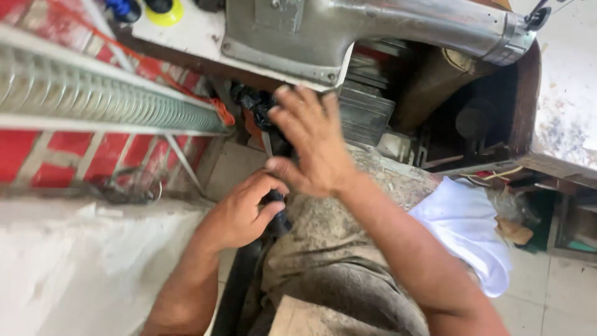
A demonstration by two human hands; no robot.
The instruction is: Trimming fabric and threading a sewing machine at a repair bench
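Gripping a black ribbed hose (273, 214), left hand (239, 214) clamped; right hand (311, 146) spread open.

Bright daylight from the right; floor washed out; deep shadow under the machine; soft overall blur

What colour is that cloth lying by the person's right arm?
White. The cloth shows plainly in the head view, lying beside the right forearm.

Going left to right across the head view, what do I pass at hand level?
White wall ledge → left hand gripping a black part → right hand on the same black piece → white cloth → dark wooden frame.
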